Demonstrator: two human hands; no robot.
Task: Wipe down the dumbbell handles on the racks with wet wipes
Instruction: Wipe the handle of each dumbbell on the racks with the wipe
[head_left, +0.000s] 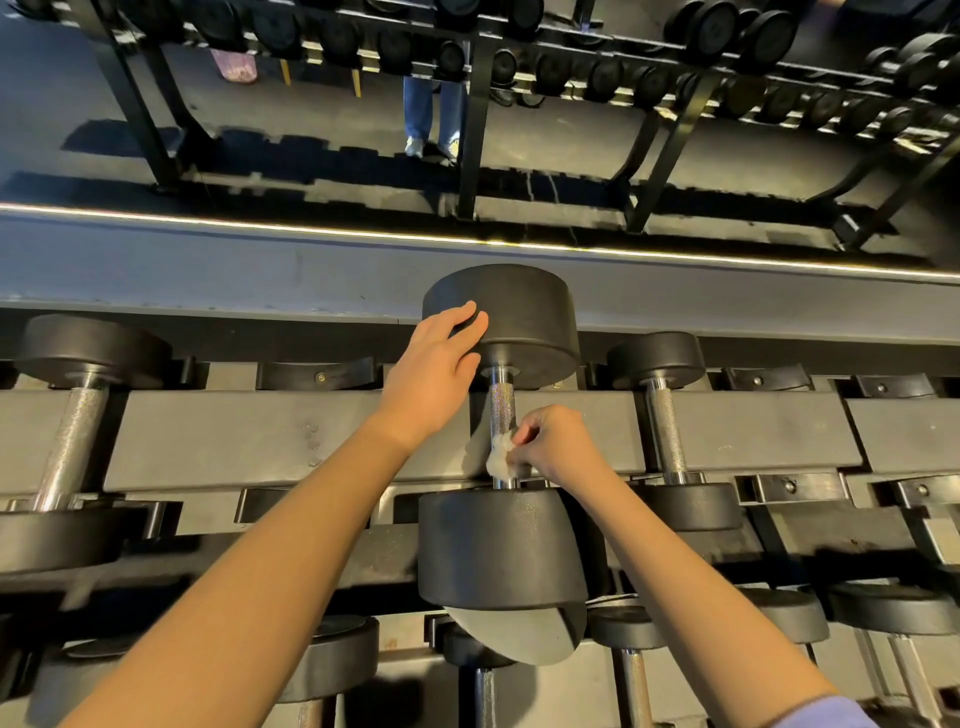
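A large black dumbbell (501, 551) lies across the top rack, its knurled steel handle (502, 402) running away from me. My right hand (553, 444) pinches a crumpled white wet wipe (500, 460) against the near end of that handle. My left hand (434, 371) rests flat, fingers straight, on the left side of the dumbbell's far head (519, 312).
More dumbbells sit in the rack: one to the left (72, 436), one to the right (670, 431), several on the lower tier (631, 631). A mirror above reflects another rack (467, 104) and a person's legs (434, 114).
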